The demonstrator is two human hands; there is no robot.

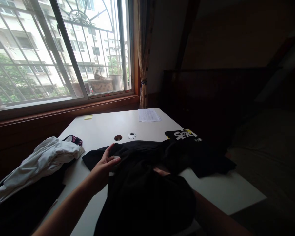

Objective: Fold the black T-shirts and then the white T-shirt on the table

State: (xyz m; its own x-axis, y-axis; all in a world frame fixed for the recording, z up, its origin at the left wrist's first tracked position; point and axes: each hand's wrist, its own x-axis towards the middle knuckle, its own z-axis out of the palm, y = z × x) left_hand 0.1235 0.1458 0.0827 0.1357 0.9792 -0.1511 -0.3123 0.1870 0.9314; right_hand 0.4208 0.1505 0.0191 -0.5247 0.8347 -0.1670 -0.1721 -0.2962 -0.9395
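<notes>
A black garment point(142, 196) lies bunched over the near middle of the white table point(105, 124) and hangs toward me. At its left side, my left hand point(107, 165) touches the cloth, thumb and forefinger spread apart. My right hand point(161, 171) is mostly hidden in the folds; only a few fingers show, pressed together against the fabric. Its forearm comes out from behind the garment at the lower right. The dark cloth is too dim to tell which part of the garment each hand touches.
On the right lies a black T-shirt point(199, 154) with white and yellow lettering. White clothing point(46, 160) is heaped over dark cloth point(27, 203) at left. Papers point(149, 115), a yellow note point(88, 117), a cable hole point(118, 138) and its round cover point(131, 135) are farther back, below a window.
</notes>
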